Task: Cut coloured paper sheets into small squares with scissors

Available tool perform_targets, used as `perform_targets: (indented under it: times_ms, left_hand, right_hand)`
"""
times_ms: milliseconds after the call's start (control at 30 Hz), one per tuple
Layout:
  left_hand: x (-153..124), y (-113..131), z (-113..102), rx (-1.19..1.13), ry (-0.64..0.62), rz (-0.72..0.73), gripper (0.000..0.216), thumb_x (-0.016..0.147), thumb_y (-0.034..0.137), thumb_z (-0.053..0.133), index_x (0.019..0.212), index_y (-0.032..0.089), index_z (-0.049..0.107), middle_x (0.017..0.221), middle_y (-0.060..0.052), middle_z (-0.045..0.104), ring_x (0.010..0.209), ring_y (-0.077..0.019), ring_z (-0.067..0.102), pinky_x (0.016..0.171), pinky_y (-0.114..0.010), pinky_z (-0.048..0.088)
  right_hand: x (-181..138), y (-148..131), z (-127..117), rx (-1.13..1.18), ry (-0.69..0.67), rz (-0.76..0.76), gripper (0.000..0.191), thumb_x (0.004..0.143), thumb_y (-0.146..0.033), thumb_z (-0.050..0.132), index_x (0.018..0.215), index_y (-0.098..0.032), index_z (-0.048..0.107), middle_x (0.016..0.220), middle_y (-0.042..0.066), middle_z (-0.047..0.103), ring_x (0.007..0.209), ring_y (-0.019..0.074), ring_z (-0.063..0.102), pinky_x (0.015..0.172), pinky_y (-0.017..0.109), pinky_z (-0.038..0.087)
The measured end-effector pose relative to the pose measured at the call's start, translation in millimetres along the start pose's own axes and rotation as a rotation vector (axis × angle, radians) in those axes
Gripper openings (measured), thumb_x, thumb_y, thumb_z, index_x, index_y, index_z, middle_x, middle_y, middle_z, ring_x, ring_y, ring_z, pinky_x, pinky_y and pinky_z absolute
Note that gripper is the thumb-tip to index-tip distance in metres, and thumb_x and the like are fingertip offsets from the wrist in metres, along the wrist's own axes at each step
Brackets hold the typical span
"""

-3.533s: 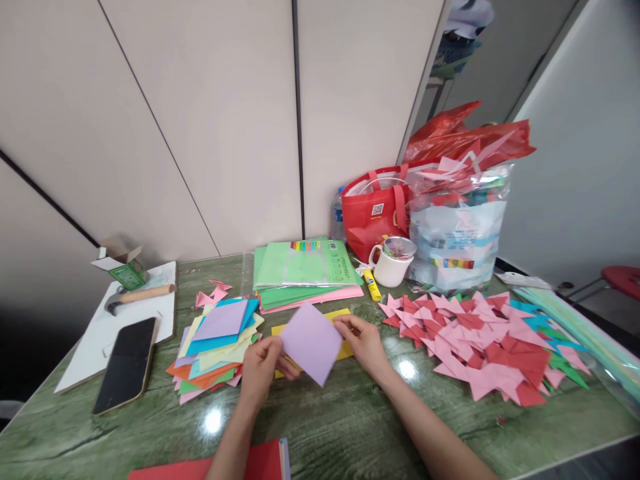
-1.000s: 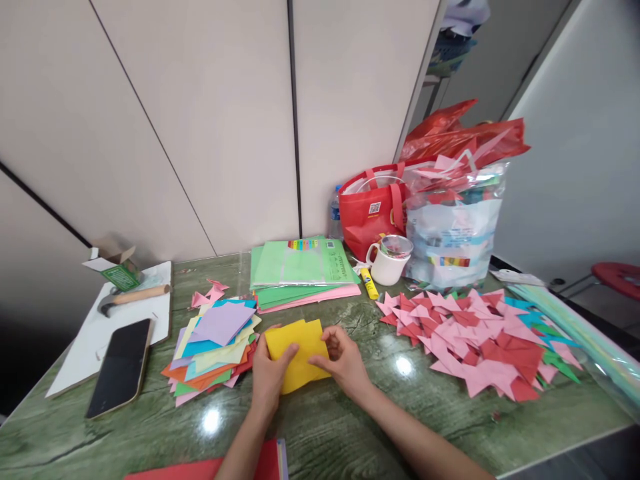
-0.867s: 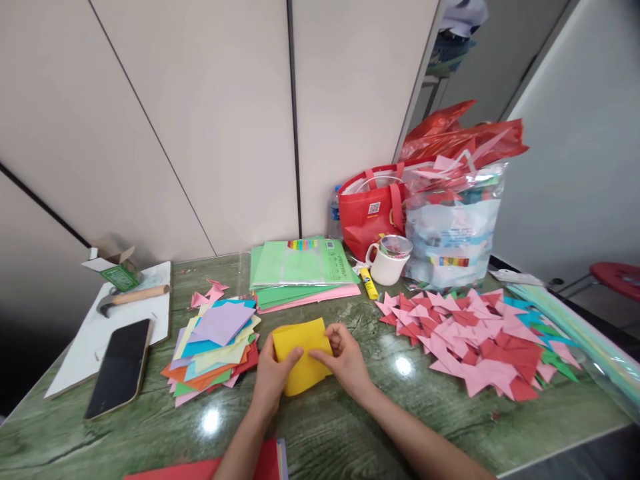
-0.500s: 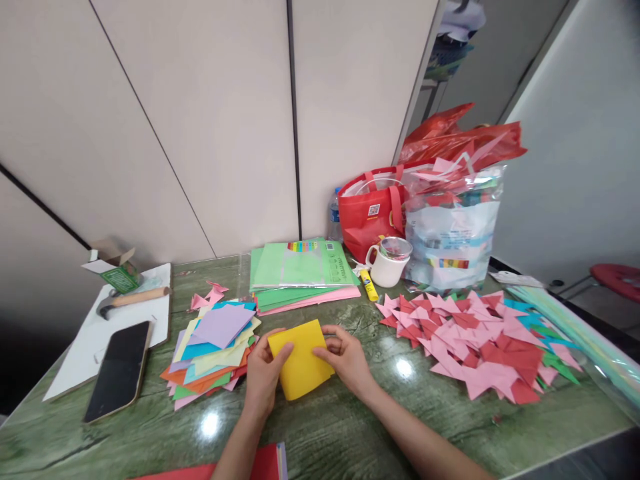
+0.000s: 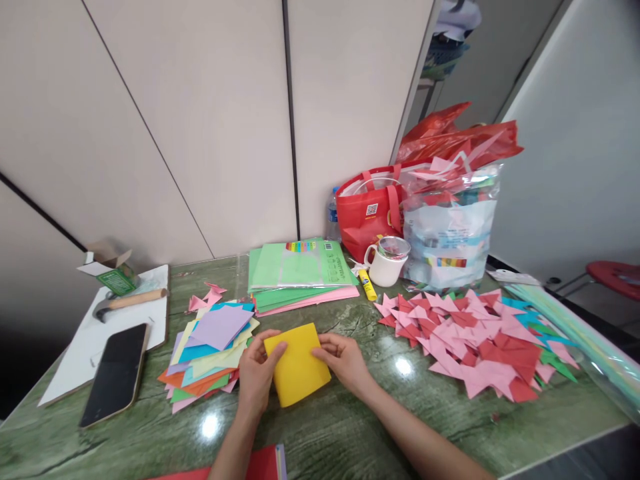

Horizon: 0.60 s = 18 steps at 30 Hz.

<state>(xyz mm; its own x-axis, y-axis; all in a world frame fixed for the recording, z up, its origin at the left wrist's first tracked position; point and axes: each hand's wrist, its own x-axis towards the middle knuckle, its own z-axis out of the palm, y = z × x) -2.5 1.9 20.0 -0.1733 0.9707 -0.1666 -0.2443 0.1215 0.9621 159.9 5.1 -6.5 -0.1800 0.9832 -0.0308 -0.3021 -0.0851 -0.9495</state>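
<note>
A yellow square of folded paper (image 5: 299,373) is held just above the table between both hands. My left hand (image 5: 257,373) pinches its left edge, thumb on the front face and fingers behind. At the upper right edge, my right hand (image 5: 345,363) grips the same paper between thumb and fingers. Left of my left hand lies a loose stack of coloured paper squares (image 5: 217,330). To the right of my right hand spreads a heap of folded pink and red paper pieces (image 5: 470,333), with blue and green ones at its far side.
Green paper packs (image 5: 300,263) lie at the back, beside a glue stick (image 5: 368,285) and a white mug (image 5: 385,267). A red bag (image 5: 367,223) and a stuffed plastic bag (image 5: 450,227) stand behind. A phone (image 5: 115,373), hammer (image 5: 130,301) and small box (image 5: 115,273) are at left.
The yellow paper's edges now line up more closely, with the lower right corner no longer showing a separate layer. Both hands keep their hold; the view has shifted slightly.
</note>
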Motion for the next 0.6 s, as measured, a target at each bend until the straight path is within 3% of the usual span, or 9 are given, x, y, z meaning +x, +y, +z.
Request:
perform_targets:
  times_ms: [600]
  left_hand:
    - [0.8, -0.8, -2.6, 0.069, 0.040, 0.022, 0.041, 0.053, 0.028, 0.073, 0.089, 0.013, 0.060, 0.068, -0.004, 0.065, 0.061, -0.0153, 0.060, 0.054, -0.024, 0.048]
  right_hand:
    - [-0.3, -2.0, -0.5, 0.005, -0.025, 0.013, 0.025, 0.063, -0.039, 0.070, 0.078, -0.018, 0.068, 0.070, 0.003, 0.071, 0.063, 0.0182, 0.066, 0.065, 0.030, 0.050]
